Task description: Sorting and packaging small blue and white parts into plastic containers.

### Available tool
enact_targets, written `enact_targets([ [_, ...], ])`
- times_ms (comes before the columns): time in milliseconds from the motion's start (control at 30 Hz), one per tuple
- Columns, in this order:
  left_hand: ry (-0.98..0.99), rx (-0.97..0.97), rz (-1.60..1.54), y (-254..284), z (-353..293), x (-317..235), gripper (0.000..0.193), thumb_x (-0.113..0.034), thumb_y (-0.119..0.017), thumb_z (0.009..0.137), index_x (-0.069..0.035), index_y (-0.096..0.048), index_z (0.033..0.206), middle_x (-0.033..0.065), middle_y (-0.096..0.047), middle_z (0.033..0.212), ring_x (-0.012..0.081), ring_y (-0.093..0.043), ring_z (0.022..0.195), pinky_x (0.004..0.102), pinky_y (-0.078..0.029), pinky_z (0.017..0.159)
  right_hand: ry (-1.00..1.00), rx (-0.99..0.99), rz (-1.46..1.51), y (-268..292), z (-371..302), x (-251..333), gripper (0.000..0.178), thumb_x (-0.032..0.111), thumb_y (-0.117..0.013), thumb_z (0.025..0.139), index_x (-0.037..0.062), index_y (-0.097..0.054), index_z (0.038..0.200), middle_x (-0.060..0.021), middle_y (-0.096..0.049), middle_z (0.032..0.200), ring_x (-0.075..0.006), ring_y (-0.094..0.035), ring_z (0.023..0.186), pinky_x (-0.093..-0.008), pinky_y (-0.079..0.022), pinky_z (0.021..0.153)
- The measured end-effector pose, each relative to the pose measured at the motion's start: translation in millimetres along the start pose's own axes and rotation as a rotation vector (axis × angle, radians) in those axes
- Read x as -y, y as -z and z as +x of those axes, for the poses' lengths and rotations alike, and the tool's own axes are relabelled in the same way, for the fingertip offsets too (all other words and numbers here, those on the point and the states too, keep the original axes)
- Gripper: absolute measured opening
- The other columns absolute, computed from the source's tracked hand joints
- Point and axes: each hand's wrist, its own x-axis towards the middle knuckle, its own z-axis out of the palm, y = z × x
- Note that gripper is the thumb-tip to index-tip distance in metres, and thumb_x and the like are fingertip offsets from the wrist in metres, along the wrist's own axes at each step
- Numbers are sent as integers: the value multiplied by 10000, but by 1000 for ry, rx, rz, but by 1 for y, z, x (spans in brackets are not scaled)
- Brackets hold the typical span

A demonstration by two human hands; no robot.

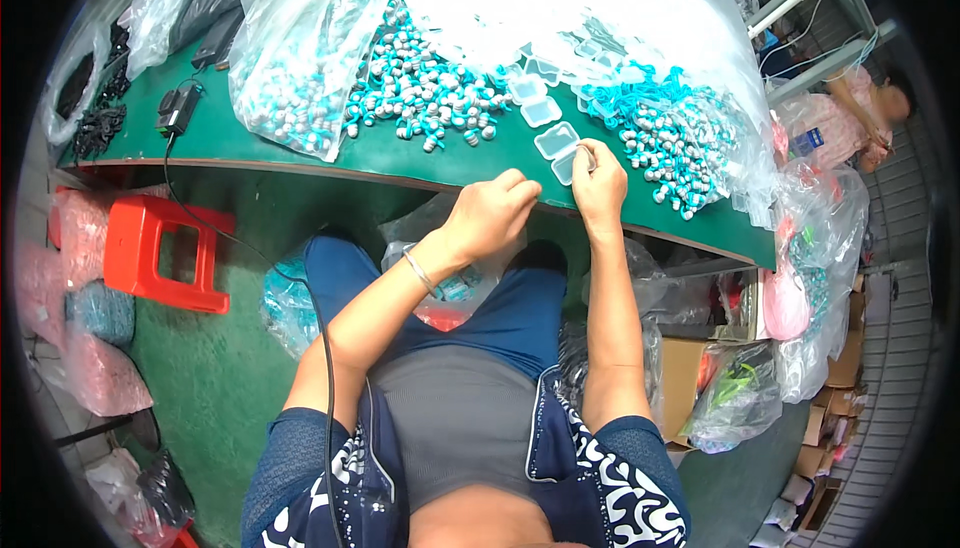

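At the front edge of the green table (440, 170), my left hand (490, 216) is closed, fingertips pressed together. Anything between them is too small or hidden to make out. My right hand (602, 186) pinches the near half of a small clear plastic case (556, 141), which lies opened flat on the table. Another clear case (540, 111) sits open just beyond it. Left of the cases spreads a heap of small silver-and-blue pieces with cords (430, 98). To the right lies a second such pile (672, 138), with blue cords bunched at its far side.
A clear bag (290, 98) of similar pieces stands on the table's left, near a black device (178, 108) whose cable runs down past my left arm. A red stool (165, 253) stands at the left. Cardboard box (683, 383) and filled bags lie at right; another person (840, 118) is beyond.
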Motion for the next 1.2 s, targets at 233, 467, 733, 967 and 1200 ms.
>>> enact_targets([
  [233,46,53,159,5,34,-7,344,-82,-705,790,-69,-630,1125,107,-622,1067,322,-621,984,429,-528,792,72,81,134,4,1,-14,215,91,-614,861,134,-728,1039,-89,-698,955,-300,-646,888,-409,-509,799],
  [467,-1,160,287,-10,39,18,328,-213,-690,841,-62,-641,1129,87,-636,1144,270,-568,1104,420,-441,920,12,14,485,0,3,-21,247,-20,-586,900,21,-685,1123,-82,-658,990,-128,-618,831,-255,-497,714],
  [733,-55,25,202,-5,36,15,283,-259,-696,846,-79,-676,1063,70,-640,1104,265,-572,1069,419,-428,913,-35,4,300,7,-4,-4,180,-71,-592,845,5,-712,956,-75,-657,877,-124,-609,696,-258,-486,630],
  [967,-72,46,184,-8,36,22,273,-289,-782,765,-60,-676,868,85,-636,1002,279,-595,965,404,-460,834,86,15,309,9,-3,-1,200,-66,-587,833,10,-697,982,-130,-677,951,-254,-673,854,-331,-533,744],
  [1200,-65,-15,172,-7,40,17,299,-232,-819,710,-26,-616,786,146,-618,990,329,-595,918,435,-484,789,118,12,256,4,-2,-1,208,-45,-618,805,18,-692,989,-136,-680,973,-303,-661,917,-378,-526,816],
])
